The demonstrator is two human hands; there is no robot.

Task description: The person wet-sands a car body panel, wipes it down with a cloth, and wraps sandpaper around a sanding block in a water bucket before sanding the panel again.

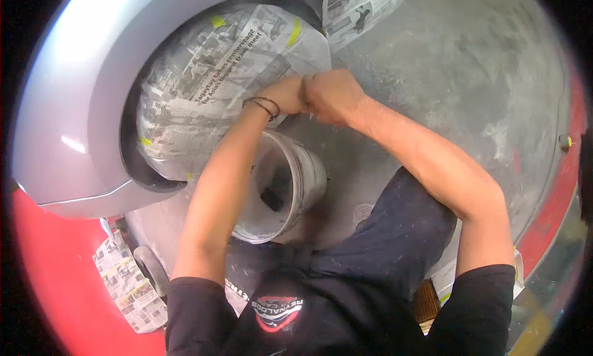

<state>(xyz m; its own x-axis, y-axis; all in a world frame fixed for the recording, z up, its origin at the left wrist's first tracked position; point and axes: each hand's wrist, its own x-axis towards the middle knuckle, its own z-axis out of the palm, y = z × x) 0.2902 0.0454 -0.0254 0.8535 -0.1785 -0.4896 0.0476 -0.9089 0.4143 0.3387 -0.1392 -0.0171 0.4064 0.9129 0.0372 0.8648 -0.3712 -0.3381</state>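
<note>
My left hand [288,95], with dark cords around its wrist, is closed and meets my right hand [334,96] in front of the wheel. The right hand is closed too, its fingers curled against the left. Whatever they grip between them, if anything, is hidden. Just below the hands stands a pale, smeared bucket [312,173], partly behind my left forearm. A small dark object [272,199] is inside it. Behind the left hand is a wheel covered in newspaper [216,78], fixed with bits of yellow-green tape.
A silver car fender [74,109] curves around the wheel at the left. More newspaper [364,13] covers a part at the top. At lower left stands another newspaper-covered item [128,288] on red flooring. Grey, stained floor [457,78] spreads to the right.
</note>
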